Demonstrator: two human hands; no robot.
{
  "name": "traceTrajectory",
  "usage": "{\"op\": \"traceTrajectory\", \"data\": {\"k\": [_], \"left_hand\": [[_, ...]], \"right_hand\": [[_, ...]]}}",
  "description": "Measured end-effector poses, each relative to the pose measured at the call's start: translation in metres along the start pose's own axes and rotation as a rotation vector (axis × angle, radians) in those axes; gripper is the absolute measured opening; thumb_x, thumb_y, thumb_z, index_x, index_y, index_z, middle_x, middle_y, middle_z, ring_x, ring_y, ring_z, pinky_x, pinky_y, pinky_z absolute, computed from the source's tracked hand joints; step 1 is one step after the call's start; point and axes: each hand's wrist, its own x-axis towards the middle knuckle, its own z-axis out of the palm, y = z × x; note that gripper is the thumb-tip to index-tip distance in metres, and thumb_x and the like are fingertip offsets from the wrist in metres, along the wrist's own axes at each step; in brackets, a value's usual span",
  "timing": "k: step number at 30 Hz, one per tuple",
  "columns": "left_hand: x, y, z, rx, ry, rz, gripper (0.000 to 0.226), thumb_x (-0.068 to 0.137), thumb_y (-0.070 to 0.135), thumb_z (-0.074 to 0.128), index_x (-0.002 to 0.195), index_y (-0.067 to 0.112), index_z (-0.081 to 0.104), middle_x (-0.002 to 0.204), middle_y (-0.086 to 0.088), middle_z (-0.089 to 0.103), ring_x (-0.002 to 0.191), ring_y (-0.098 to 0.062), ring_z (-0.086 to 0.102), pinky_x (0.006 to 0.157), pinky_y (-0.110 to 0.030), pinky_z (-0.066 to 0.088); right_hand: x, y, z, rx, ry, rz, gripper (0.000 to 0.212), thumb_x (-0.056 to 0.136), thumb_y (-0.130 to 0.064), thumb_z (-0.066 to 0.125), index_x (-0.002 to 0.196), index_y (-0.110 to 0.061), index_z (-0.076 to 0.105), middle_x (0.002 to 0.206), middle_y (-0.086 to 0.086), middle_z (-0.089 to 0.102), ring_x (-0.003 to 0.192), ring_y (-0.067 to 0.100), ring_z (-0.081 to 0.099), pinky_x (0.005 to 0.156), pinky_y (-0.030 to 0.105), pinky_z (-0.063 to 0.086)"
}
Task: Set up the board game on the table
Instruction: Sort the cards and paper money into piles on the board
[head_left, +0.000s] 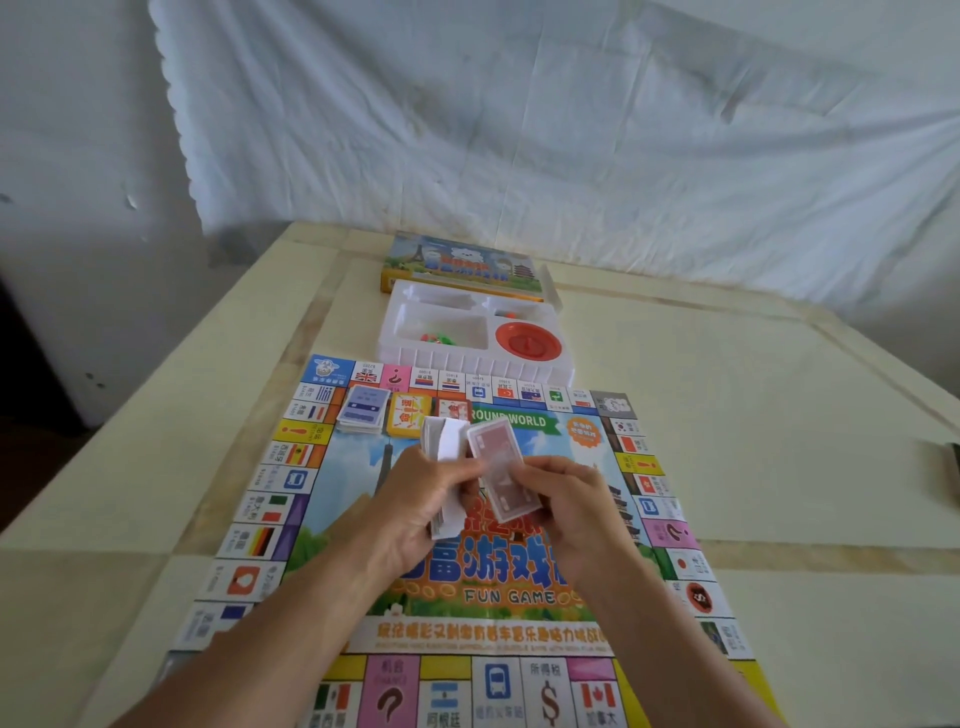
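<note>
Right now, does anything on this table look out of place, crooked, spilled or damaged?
Nothing looks spilled or damaged. The blue card pile on the board is slightly splayed, lower cards sticking out, unlike the neat yellow pile beside it.

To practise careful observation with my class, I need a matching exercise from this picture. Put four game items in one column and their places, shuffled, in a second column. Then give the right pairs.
Things
1. red spinner dish
2. blue card stack
3. game box
4. red-backed cards

Places
A. gripped by the left hand and right hand
B. on the board, near its far left corner
C. in the white tray, right compartment
D. on the table, beyond the white tray

Pairs: 1-C, 2-B, 3-D, 4-A
</note>
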Motion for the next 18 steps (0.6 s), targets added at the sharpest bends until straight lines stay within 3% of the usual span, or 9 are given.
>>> {"op": "traceTrajectory", "data": {"k": [6, 8, 11, 15, 18], "left_hand": [[0.002, 0.004, -0.001, 0.176, 0.114, 0.093, 0.017, 0.081, 0.008, 0.071, 0.097, 0.002, 0.069, 0.081, -0.013, 0.074, 0.067, -0.02, 0.072, 0.053, -0.025, 0.054], [0.003, 0.004, -0.001, 0.174, 0.133, 0.081, 0.017, 0.08, 0.009, 0.072, 0.096, 0.004, 0.068, 0.08, -0.01, 0.073, 0.063, -0.016, 0.071, 0.051, -0.024, 0.053], [0.006, 0.005, -0.004, 0.119, 0.16, 0.086, 0.006, 0.082, 0.002, 0.068, 0.087, 0.004, 0.066, 0.069, -0.008, 0.066, 0.05, -0.013, 0.06, 0.045, -0.023, 0.045], [0.013, 0.007, -0.012, -0.041, 0.204, 0.1, 0.015, 0.083, -0.007, 0.06, 0.079, 0.007, 0.063, 0.057, -0.006, 0.059, 0.044, -0.014, 0.047, 0.048, -0.025, 0.039], [0.014, 0.007, -0.014, -0.099, 0.191, 0.082, 0.016, 0.084, -0.009, 0.057, 0.08, 0.005, 0.062, 0.058, -0.006, 0.06, 0.044, -0.015, 0.047, 0.048, -0.026, 0.04]], "right_hand": [[0.008, -0.007, 0.004, -0.414, 0.004, -0.144, 0.013, 0.088, -0.017, 0.064, 0.086, -0.005, 0.069, 0.081, 0.008, 0.071, 0.068, 0.014, 0.063, 0.064, 0.025, 0.05], [0.013, -0.011, 0.006, -0.481, 0.009, -0.178, 0.012, 0.087, -0.013, 0.065, 0.082, -0.002, 0.068, 0.072, 0.008, 0.068, 0.058, 0.011, 0.056, 0.055, 0.022, 0.045], [0.028, -0.02, 0.004, -0.404, 0.007, -0.095, 0.007, 0.084, -0.004, 0.066, 0.079, 0.001, 0.066, 0.061, 0.006, 0.061, 0.047, 0.01, 0.044, 0.043, 0.021, 0.037], [0.07, -0.036, 0.002, -0.154, 0.119, 0.121, 0.006, 0.079, 0.0, 0.069, 0.076, 0.003, 0.065, 0.07, 0.013, 0.062, 0.045, 0.011, 0.044, 0.035, 0.019, 0.035], [0.091, -0.041, 0.007, -0.263, 0.184, 0.168, 0.01, 0.08, 0.0, 0.07, 0.073, 0.002, 0.064, 0.073, 0.014, 0.062, 0.045, 0.011, 0.043, 0.032, 0.018, 0.034]]}}
